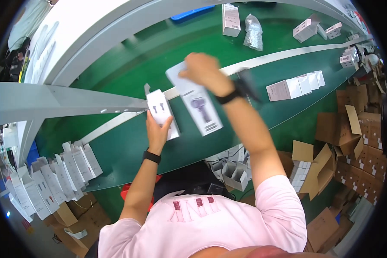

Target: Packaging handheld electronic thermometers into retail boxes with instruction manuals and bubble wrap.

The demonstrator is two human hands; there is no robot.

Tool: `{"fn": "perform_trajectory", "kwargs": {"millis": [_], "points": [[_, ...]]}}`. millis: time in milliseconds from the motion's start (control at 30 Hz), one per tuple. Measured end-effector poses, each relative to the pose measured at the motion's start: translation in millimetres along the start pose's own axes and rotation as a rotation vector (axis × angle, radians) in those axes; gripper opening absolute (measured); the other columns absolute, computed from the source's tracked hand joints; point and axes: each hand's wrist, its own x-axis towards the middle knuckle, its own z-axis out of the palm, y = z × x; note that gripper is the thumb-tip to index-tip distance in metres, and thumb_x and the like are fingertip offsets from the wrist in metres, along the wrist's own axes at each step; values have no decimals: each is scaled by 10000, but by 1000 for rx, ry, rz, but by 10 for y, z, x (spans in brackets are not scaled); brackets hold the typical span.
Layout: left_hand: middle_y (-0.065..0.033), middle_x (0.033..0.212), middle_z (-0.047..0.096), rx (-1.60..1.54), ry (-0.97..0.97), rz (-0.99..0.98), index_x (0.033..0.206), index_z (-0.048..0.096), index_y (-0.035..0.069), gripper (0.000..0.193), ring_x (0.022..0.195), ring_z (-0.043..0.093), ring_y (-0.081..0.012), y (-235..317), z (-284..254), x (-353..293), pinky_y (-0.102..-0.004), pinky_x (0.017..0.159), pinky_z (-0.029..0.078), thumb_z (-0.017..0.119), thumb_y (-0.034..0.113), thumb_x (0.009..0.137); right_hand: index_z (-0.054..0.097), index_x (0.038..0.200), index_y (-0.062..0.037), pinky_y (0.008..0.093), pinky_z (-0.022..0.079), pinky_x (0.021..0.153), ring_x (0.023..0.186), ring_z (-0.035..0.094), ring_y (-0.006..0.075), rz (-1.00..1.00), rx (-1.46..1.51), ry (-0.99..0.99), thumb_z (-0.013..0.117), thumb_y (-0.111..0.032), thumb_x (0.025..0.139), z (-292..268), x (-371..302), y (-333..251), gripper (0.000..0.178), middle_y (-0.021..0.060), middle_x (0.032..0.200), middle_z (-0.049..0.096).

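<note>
My left hand (158, 129) is wrapped round a slim white box (160, 108) with small dark pictures printed on it. A narrow flap sticks up at the far end of that box. To the right of it, a long white pack (198, 103) printed with a purple hand-held device hangs over the green table, tilted. My right hand (202, 71) grips the upper part of this pack, fingers closed and slightly blurred. Whether the pack is a box or a flat card, I cannot tell.
White boxes (290, 88) lie in a row at right; open ones (51, 182) stand at left. Farther back are a white box (231, 20) and a bubble-wrapped item (253, 32). A grey metal post (69, 101) comes in from the left. Cardboard cartons (318, 172) crowd the right.
</note>
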Motion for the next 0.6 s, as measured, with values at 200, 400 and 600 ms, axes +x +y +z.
{"fn": "perform_trajectory", "kwargs": {"millis": [200, 400, 600], "points": [[-306, 1333, 450, 192, -18, -110, 1441, 180, -117, 882, 1225, 485, -355, 141, -164, -253, -416, 1022, 395, 738, 213, 844, 262, 1422, 91, 425, 447, 982, 1191, 529, 431, 246, 429, 325, 761, -371, 707, 972, 545, 400, 987, 385, 1273, 481], [-335, 1489, 218, 217, -223, 143, 1467, 159, -100, 1053, 1383, 187, -516, 758, -495, -512, -557, 1129, 181, 802, 334, 754, 142, 1468, 105, 540, 337, 1069, 1349, 358, 439, 682, -241, 840, 744, -715, 607, 433, 1682, 2088, 1333, 347, 1434, 335], [-308, 1500, 206, 69, -310, 117, 1468, 207, -67, 1000, 1394, 158, -507, 882, -418, -655, -570, 1127, 173, 797, 320, 759, 496, 1242, 99, 460, 493, 900, 1095, 573, 393, 665, 247, 432, 824, -361, 596, 375, 1629, 2633, 859, 281, 1179, 583]]}}
